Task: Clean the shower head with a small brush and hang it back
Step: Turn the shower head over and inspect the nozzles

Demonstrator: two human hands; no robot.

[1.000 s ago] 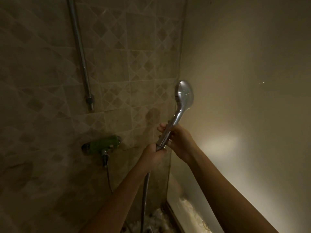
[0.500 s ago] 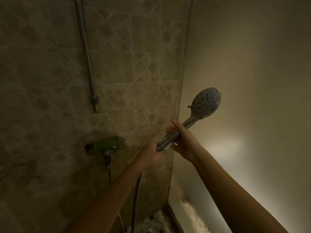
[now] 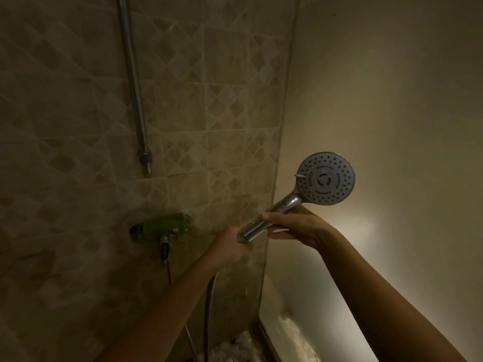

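A chrome shower head (image 3: 325,178) is held up in front of the plain right wall, its round nozzle face turned toward me. My right hand (image 3: 295,227) grips the middle of its handle. My left hand (image 3: 231,245) is closed around the bottom end of the handle, where the metal hose (image 3: 209,309) joins and hangs down. No brush is visible.
A vertical chrome rail (image 3: 133,84) runs down the tiled wall at upper left. Below it sits a green-topped mixer tap (image 3: 163,227). White clumps (image 3: 235,348) lie on the floor at the corner. The room is dim.
The shower head has swung right and turned, so its nozzle face now points at me instead of sideways. Both hands kept their grip.
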